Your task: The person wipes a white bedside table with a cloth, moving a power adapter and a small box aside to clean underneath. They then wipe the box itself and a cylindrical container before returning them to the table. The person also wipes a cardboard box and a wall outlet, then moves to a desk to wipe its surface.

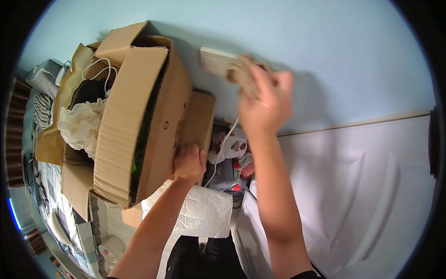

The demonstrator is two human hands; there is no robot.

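Note:
My right hand (266, 103) grips a crumpled brown cloth (245, 75), which covers the right end of a white wall switch plate (214, 62). My left hand (190, 162) lies against a cardboard box (197, 122) at its near side, fingers curled; whether they hold an edge is hidden. Beside it stands a larger open cardboard box (129, 122) with its flaps raised. A cream ruffled fabric (83, 120) and a white cable (111, 66) show at the large box's left.
White plastic bags (233, 146) lie low in the corner, with a white cord (220, 153) hanging across. Silvery bubble wrap (205, 211) spreads in front of my legs. At right is a white panelled door (327, 181); at left, a bed with checked bedding (85, 237).

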